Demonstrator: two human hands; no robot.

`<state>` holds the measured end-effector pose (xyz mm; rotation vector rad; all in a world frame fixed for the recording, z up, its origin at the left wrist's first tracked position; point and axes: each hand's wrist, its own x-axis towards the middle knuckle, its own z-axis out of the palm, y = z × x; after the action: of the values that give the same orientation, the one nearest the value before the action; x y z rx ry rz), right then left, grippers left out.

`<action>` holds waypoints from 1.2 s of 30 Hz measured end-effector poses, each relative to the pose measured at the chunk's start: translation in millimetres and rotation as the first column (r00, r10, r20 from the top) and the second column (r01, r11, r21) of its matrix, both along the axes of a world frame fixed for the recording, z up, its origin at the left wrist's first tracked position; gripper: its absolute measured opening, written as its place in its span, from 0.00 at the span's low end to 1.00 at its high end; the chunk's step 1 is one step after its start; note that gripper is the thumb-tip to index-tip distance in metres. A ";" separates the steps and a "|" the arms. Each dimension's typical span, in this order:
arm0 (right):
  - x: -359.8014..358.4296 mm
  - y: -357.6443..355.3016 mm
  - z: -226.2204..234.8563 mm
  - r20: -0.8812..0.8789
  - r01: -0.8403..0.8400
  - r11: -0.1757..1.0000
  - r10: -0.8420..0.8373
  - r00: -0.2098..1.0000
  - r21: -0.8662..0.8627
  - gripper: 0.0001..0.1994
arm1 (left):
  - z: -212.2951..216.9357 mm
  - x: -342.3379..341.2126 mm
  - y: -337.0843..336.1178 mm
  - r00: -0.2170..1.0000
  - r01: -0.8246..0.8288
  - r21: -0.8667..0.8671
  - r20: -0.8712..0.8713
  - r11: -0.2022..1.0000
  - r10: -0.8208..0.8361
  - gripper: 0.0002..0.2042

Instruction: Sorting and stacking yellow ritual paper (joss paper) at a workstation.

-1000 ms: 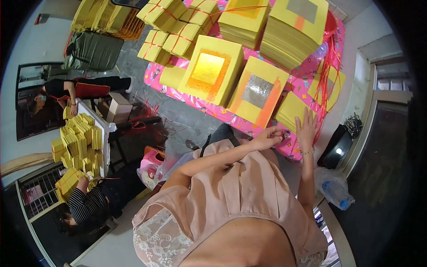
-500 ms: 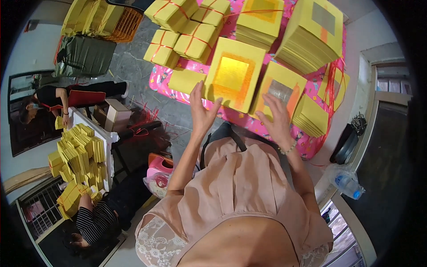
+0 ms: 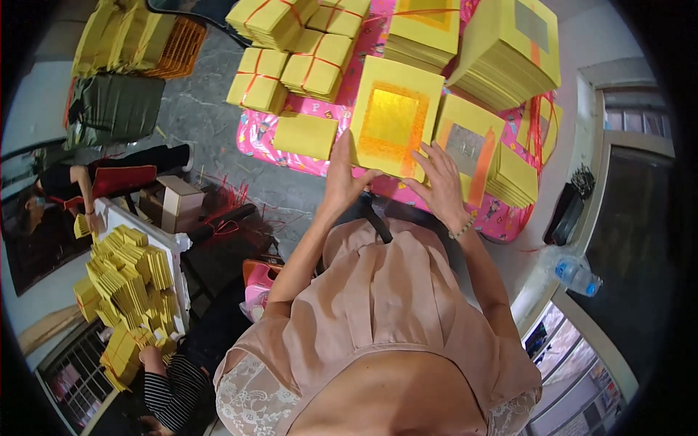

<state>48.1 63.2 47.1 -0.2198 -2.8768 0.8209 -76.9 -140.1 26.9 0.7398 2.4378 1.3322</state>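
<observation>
In front of me a yellow paper sheet with a gold foil square (image 3: 395,120) lies on a pink patterned tablecloth (image 3: 251,138). My left hand (image 3: 345,178) rests against its lower left edge, fingers stretched out and thumb spread. My right hand (image 3: 441,182) is at its lower right corner, fingertips touching the edge, fingers apart. Just right of it lies yellow paper with a silver square (image 3: 462,144) and an orange band. A folded yellow paper piece (image 3: 305,136) sits left of my left hand. Whether more sheets lie under the gold-square one, I cannot tell.
Yellow paper bundles tied with red string (image 3: 314,64) and tall paper stacks (image 3: 502,69) stand at the back. A fanned yellow stack (image 3: 512,174) and red strings (image 3: 536,134) are at the right. Two people work at a paper-covered white table (image 3: 177,291) on the left.
Both hands have closed in on the gold-square sheet, the right moving left from the silver-square paper to the sheet's corner. The gold-square sheet now sits straighter. The view has shifted slightly.
</observation>
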 end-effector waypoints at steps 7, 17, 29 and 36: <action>0.6 2.4 9.5 -0.011 -0.019 1.000 0.020 1.000 0.021 0.33 | 7.9 0.9 -0.2 0.993 0.026 -0.051 -0.113 0.998 -0.032 0.50; -105.4 84.7 -20.0 -0.252 0.099 0.992 -0.115 0.961 -0.076 0.25 | 9.0 13.8 10.0 0.928 0.132 -0.187 -0.322 0.973 -0.188 0.34; -130.8 104.2 -28.7 -0.365 0.068 0.991 -0.020 0.931 0.119 0.16 | 9.3 -0.8 8.7 0.926 0.182 -0.218 -0.290 0.959 -0.242 0.24; -38.3 49.6 19.0 -0.075 -0.207 0.977 0.203 0.976 -0.050 0.16 | 17.2 -4.8 9.7 0.917 0.215 -0.213 -0.292 0.953 -0.272 0.25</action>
<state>9.8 112.8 66.1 0.1000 -2.8459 0.9272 -81.6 -130.4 44.1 1.2480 2.5508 0.9469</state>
